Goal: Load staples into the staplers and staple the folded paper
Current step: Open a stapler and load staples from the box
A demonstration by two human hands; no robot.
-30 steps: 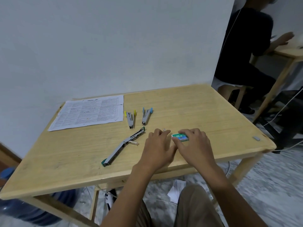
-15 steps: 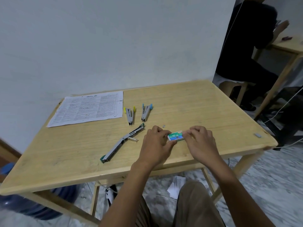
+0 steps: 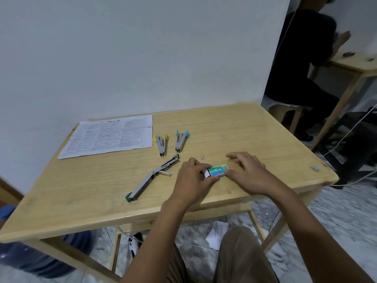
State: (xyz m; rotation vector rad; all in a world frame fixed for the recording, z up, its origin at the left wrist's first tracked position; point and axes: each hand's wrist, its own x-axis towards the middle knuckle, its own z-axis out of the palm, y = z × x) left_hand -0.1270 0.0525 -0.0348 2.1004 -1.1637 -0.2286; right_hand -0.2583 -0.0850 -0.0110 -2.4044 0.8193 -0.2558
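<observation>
The left hand (image 3: 193,178) covers the white end of the staple box (image 3: 218,171), so what its fingertips grip there cannot be told. The box's small print is too fine to read. Text on the printed sheet (image 3: 110,136) at the counter's (image 3: 81,193) far left corner is illegible. The counter's near left corner runs off the frame.

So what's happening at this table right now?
A person seated at a wooden table works a small green staple box with both hands: the left hand pinches its white end flap, the right hand steadies the other end. A green stapler lies swung open beside them, apparently awaiting staples. A yellow stapler and a blue stapler lie further back, untouched, next to the printed paper.
</observation>
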